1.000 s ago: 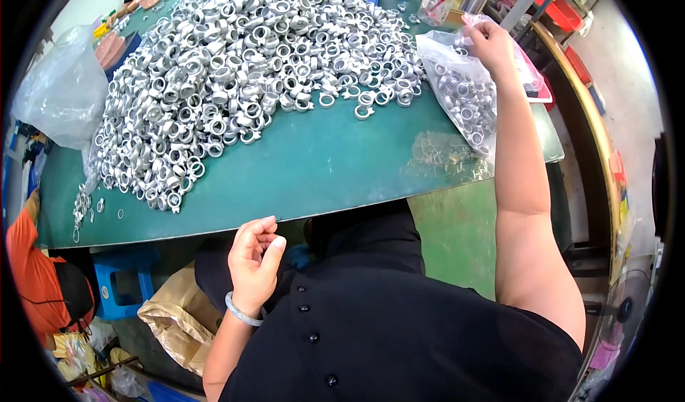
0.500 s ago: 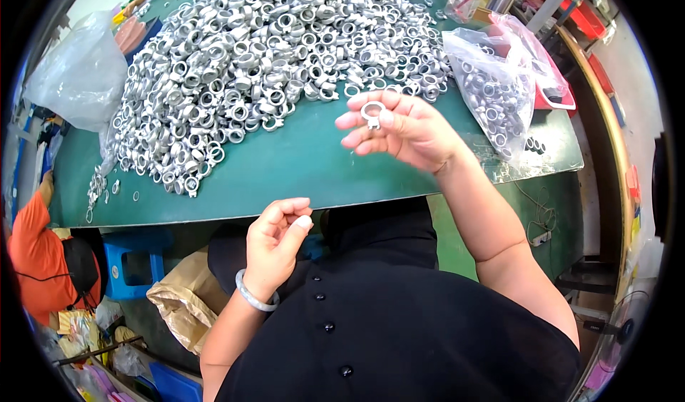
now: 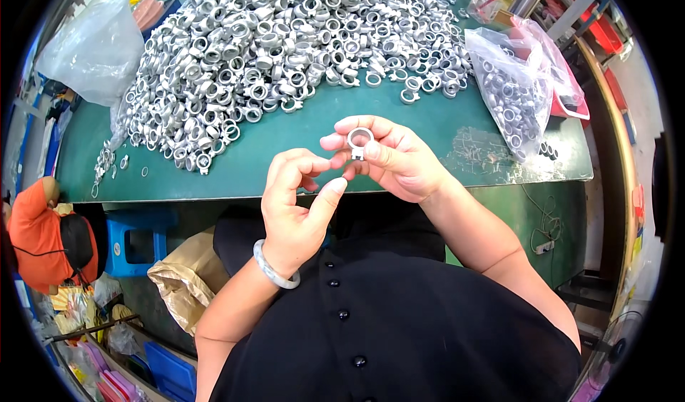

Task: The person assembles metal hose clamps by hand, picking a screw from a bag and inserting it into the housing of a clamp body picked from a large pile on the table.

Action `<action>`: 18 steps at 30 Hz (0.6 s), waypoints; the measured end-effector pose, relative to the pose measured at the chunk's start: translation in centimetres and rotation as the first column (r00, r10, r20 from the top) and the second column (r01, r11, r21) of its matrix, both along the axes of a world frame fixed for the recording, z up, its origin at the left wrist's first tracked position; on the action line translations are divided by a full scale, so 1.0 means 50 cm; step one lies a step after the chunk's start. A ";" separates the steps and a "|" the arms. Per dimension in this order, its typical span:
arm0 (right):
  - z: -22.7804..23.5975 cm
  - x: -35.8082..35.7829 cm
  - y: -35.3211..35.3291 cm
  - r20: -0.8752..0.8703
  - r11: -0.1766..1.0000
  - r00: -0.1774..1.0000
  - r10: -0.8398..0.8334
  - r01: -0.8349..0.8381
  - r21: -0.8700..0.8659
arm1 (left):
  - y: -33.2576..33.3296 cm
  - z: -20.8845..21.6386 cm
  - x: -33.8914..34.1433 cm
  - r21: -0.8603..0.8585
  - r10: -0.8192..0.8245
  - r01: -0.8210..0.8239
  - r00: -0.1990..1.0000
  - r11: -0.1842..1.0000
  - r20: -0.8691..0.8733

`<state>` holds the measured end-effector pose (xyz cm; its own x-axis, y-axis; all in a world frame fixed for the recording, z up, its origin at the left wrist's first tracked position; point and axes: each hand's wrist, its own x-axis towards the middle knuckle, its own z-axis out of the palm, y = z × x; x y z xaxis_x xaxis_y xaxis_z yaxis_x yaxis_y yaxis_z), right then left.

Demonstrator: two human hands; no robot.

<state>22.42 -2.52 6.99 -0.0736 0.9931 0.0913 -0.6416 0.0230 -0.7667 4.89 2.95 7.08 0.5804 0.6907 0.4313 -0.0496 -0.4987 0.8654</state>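
At the near edge of the green, flat-topped table (image 3: 307, 125), your right hand (image 3: 404, 162) was raised with its palm partly toward you, its forearm slanting in from the lower right. Its thumb and fingers were clamped on a silvery-grey metal ring (image 3: 358, 153). Your left hand (image 3: 294, 204), with a pale, rounded bracelet (image 3: 267, 271) at the wrist, stood just beside it; its fingers were bent, its thumb apart from them, nothing gripped. Whether the fingertips of both hands touched, you could not tell. The ring stood roughly upright, its round opening facing you, a small lug at its lower side. Beyond it lay a large heap of similar silvery-grey metal rings (image 3: 267, 56).
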 end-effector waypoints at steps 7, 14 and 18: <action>0.001 0.011 -0.004 0.142 0.997 0.988 -0.059 0.053 0.048 | -0.008 -0.006 0.004 -0.192 -0.042 0.045 0.999 0.980 0.018; 0.057 0.215 0.006 0.721 0.912 0.569 -0.396 0.333 0.238 | -0.005 -0.026 -0.001 -0.262 0.002 -0.007 1.000 0.965 -0.018; 0.125 0.427 0.009 0.782 0.638 -0.422 -0.459 0.456 0.621 | 0.013 -0.034 0.018 -0.276 -0.041 0.013 0.995 0.961 -0.094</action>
